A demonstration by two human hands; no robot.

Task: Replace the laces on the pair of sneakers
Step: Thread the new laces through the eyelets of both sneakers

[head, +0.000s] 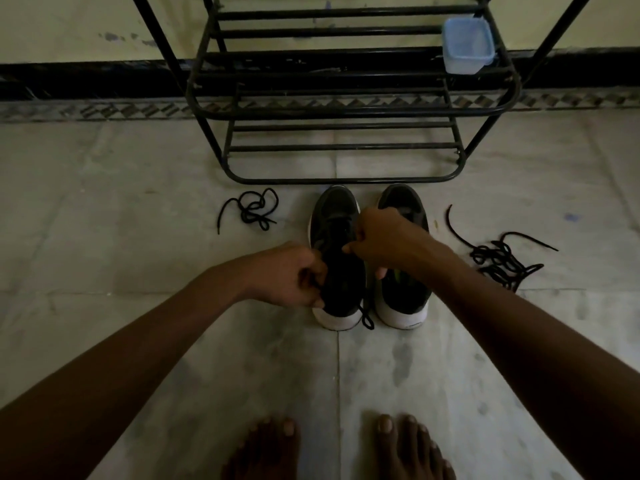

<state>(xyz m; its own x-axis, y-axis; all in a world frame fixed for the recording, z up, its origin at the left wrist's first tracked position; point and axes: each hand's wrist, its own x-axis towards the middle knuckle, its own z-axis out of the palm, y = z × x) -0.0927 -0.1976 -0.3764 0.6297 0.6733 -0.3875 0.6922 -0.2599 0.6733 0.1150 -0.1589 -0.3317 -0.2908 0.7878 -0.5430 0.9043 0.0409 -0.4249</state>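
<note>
Two sneakers stand side by side on the floor (138,168), toes toward one black rack (346,109): the left sneaker (337,216) and the right sneaker (407,299), both dark with white soles. Both hands work at the left sneaker. The left hand (287,275) is curled at its collar, thumb and fingers pinching a dark strand of the third lace (367,318), whose one free end trails out behind the heel, between the two shoes. The right hand (381,237) hovers over the tongue with thumb and forefinger closed tight together; the dim light hides whether they pinch that same lace or the shoe itself. Two more lots of black lace lie loose on the floor: the left lace (252,211), a small loop well apart from the shoes, and the right tangle (502,259), a larger heap whose count of laces I cannot tell. One pale blue tub (467,46) sits on the rack. Two bare feet (266,448) show at the bottom edge.
</note>
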